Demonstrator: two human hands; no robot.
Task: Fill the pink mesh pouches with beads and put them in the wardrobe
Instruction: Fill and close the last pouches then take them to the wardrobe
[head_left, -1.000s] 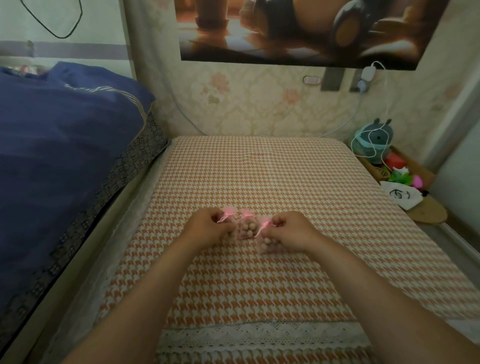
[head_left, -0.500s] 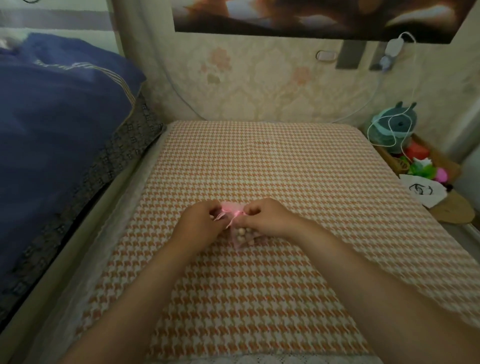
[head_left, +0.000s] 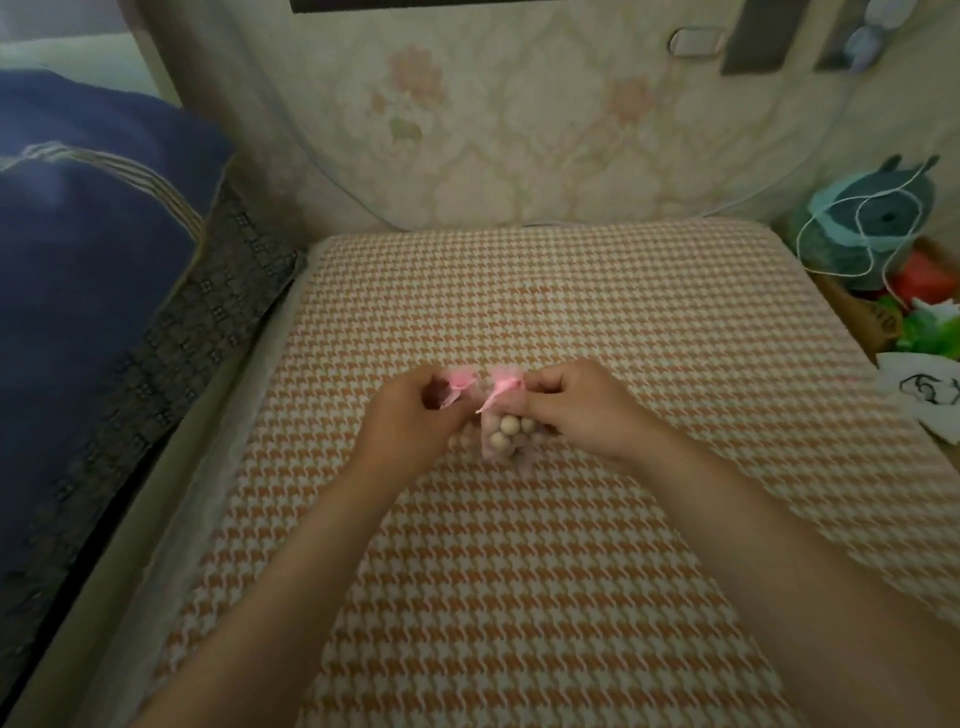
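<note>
Two pink mesh pouches sit between my hands on the orange houndstooth cloth (head_left: 519, 291). My right hand (head_left: 576, 410) pinches the gathered pink top of the pouch with pale wooden beads (head_left: 506, 436), which hangs below my fingers onto the cloth. My left hand (head_left: 410, 421) is curled round the second pouch (head_left: 460, 382); only its pink tied top and ribbon show, the rest is hidden in my palm. The two pouch tops nearly touch. No wardrobe is in view.
A blue quilt (head_left: 78, 270) lies on the bed to the left. At the right edge stand a teal round toy with a white cable (head_left: 872, 223), a red and green clutter (head_left: 924, 296) and a white paper with a drawing (head_left: 930, 389). Floral wallpaper (head_left: 519, 119) is behind.
The camera has tilted down and closer. My hands came together from holding pouches apart; the beaded pouch now hangs from my right fingers, with the left hand's pouch top beside it.
</note>
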